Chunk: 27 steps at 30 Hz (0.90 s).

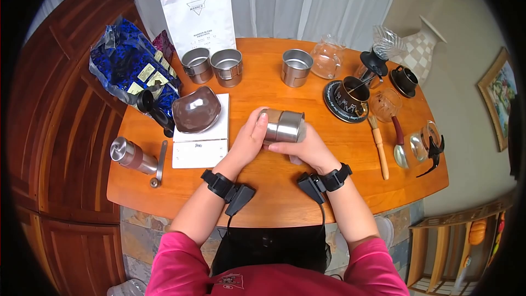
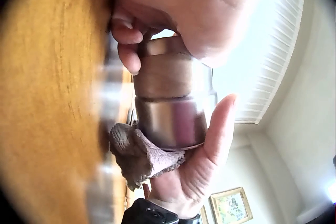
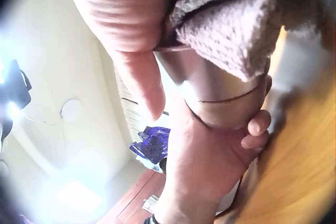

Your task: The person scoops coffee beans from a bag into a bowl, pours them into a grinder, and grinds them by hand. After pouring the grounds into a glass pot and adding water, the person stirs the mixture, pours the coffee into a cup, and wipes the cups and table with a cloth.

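Observation:
A stainless steel cup (image 1: 289, 126) lies sideways between both hands, low over the wooden table. My left hand (image 1: 249, 138) grips the cup's left end with fingers curled round it. At the other end, my right hand (image 1: 316, 148) holds a greyish-mauve cloth (image 3: 231, 38) against the cup, its thumb along the metal side. Bunched folds of the cloth stick out beside the cup's end in the left wrist view. The right hand's other fingers are mostly hidden behind cup and cloth.
Left of the hands are a white scale (image 1: 200, 154) bearing a brown dish (image 1: 196, 111), and a hand grinder (image 1: 133, 156). Several steel cups (image 1: 227, 68) stand behind. On the right are a brush (image 1: 379, 151), a glass server (image 1: 327, 60) and a black saucer (image 1: 334, 104).

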Each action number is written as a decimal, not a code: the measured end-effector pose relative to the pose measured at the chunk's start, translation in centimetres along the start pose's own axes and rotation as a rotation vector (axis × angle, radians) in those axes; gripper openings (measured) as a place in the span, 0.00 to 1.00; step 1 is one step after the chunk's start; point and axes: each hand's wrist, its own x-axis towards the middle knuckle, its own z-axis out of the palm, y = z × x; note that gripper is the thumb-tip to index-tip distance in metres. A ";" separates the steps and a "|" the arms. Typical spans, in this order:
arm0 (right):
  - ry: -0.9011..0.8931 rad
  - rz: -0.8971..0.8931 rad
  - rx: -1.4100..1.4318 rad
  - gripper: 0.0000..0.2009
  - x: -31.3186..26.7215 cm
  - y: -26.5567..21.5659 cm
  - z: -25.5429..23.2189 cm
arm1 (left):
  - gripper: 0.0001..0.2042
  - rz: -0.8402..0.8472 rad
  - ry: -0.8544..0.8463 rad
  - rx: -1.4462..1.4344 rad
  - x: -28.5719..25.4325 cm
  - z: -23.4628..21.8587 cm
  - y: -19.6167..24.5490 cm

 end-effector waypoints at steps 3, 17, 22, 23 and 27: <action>0.099 -0.044 0.240 0.19 0.2 0.4 -0.6 | 0.21 -0.117 -0.056 -0.087 -0.4 0.0 2.2; 0.529 -0.541 0.611 0.17 0.9 0.1 -2.0 | 0.27 -0.373 -0.132 -0.632 -0.3 0.1 2.9; 0.465 -0.668 -0.257 0.14 0.7 0.5 -0.9 | 0.27 -0.453 -0.240 -0.654 -0.3 0.1 2.0; 0.464 -0.714 -0.466 0.14 0.8 0.4 -0.9 | 0.27 -0.465 -0.246 -0.615 -0.4 0.2 2.1; 0.401 -0.733 -0.778 0.16 0.8 0.3 -0.7 | 0.28 -0.455 -0.344 -0.694 -0.3 0.3 1.7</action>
